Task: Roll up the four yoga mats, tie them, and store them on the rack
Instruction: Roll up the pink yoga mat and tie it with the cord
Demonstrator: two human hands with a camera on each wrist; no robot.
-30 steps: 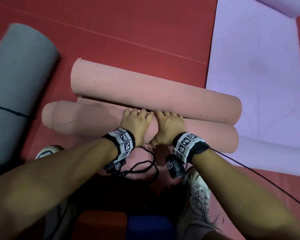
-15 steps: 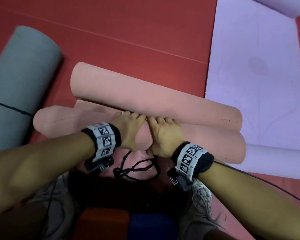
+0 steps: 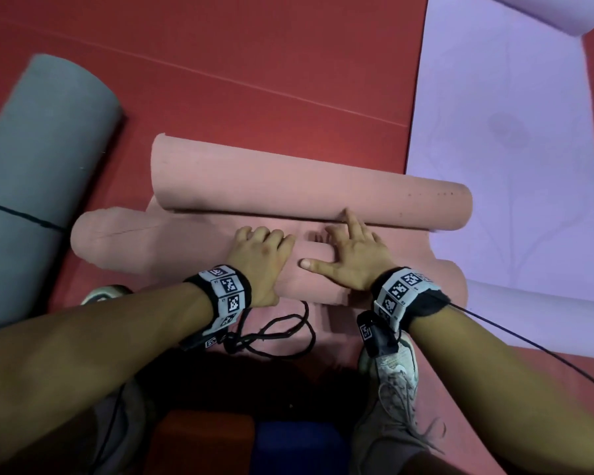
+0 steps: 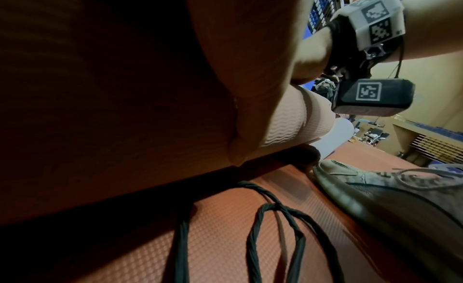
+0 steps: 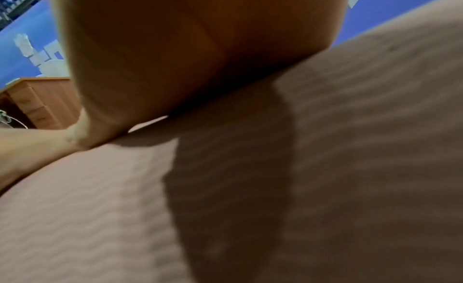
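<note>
A pink yoga mat lies on the red floor with both ends rolled: a far roll and a near roll. My left hand curls its fingers over the top of the near roll. Beside it my right hand lies spread on the same roll, thumb out to the left and one finger reaching the far roll's lower edge. A loose black cord lies on the flat pink strip just behind my wrists.
A grey rolled mat tied with a black cord lies at the left. A purple mat is spread at the right, its near end rolled. My shoes stand close behind the pink roll.
My right hand has let go of the near roll and now lies spread on it with fingers stretched forward. My left hand keeps its curl on the roll.
</note>
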